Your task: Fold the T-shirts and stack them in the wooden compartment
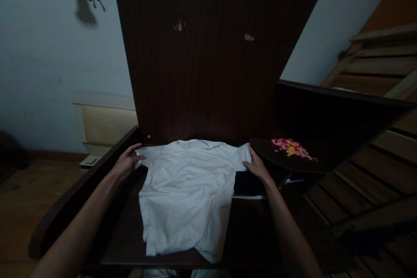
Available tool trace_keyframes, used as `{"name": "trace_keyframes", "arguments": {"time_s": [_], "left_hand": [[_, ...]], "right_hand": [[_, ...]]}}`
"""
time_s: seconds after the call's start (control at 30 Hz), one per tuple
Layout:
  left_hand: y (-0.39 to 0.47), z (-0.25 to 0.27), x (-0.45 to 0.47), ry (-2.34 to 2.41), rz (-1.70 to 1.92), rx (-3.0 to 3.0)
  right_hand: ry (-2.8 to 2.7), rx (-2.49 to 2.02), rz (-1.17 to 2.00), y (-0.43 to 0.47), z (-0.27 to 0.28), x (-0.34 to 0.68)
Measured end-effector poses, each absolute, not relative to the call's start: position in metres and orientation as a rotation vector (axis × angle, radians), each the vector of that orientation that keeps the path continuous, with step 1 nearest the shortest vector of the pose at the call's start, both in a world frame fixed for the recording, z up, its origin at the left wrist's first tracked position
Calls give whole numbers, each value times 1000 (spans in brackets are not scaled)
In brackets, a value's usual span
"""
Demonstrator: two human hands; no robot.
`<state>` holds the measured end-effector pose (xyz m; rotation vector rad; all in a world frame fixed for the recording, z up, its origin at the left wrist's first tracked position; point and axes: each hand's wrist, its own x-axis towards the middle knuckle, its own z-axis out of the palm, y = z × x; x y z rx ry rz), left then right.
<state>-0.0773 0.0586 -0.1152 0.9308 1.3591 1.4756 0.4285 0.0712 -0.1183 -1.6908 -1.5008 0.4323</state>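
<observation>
Shirt: a white T-shirt (187,191) lies flat on the dark table (247,234), collar away from the person, hem toward the near edge; the cloth is creased toward the lower left.
Writing on shirt: no print, brand or label can be read on it.
Left hand: the left hand (125,163) pinches the tip of the shirt's left sleeve, fingers curled around the cloth, forearm running in from the lower left.
Right hand: the right hand (257,167) lies on the right sleeve end, fingers pressed together on the cloth; whether it grips or only presses is unclear.
Under the sleeve: a dark item with a thin pale edge (249,196) sits just beside the shirt's right side; too dim to name.
Table edge: a raised dark wooden rim (81,191) runs along the left.
Panel: a tall dark wood panel (211,52) stands upright right behind the collar, with two small pale chips in its surface.
Coloured bits: a heap of pink and yellow pieces (291,147) lies on a dark surface to the right, apart from the shirt; their kind is unclear.
Right side: wooden slats (384,52), cut off by the frame.
Light: dim throughout, so details in the shadows are lost.
</observation>
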Motion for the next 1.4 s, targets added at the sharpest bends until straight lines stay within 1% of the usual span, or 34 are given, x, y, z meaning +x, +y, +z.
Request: {"name": "trace_keyframes", "arguments": {"time_s": [0.07,0.13,0.23,0.37,0.5,0.67,0.77,0.83,0.9,1.0,1.07,1.13,1.2,1.3,1.4], "left_hand": [[62,-117,-82,1487,1489,1094],[65,-116,-89,1699,1383,1343],[70,-112,-97,1986,1045,1698],[73,-112,-98,2164,672,1965],[62,-117,-87,2297,436,1955],[36,-118,-68,2518,314,2012],[22,-122,-61,2621,231,1890],[16,-128,-58,2631,180,1780],[13,-134,-56,2619,175,1694],[11,-145,-56,2577,262,1590],[14,-151,-55,2546,396,1551],[18,-157,-54,2485,620,1537],[25,-160,-50,2373,928,1407],[36,-161,-44,2030,1424,926],[46,-160,-40,1652,1732,490]], "right_hand": [[-1530,-1710,406,70,-115,427],[-1533,-1753,350,69,-112,427],[-1564,-1799,243,69,-112,426],[-1658,-1919,103,67,-113,424],[-1694,-2165,-20,60,-110,417],[-1601,-2381,-73,45,-102,410],[-1565,-2419,-87,37,-100,408],[-1577,-2400,-5,32,-100,407],[-1591,-2317,218,29,-103,404],[-1522,-2137,641,27,-110,399],[-1403,-2032,783,27,-118,394],[-1251,-1886,808,28,-128,389],[-1076,-1698,807,28,-138,383],[-889,-1456,814,29,-150,375],[-816,-1300,818,33,-155,370]]}}
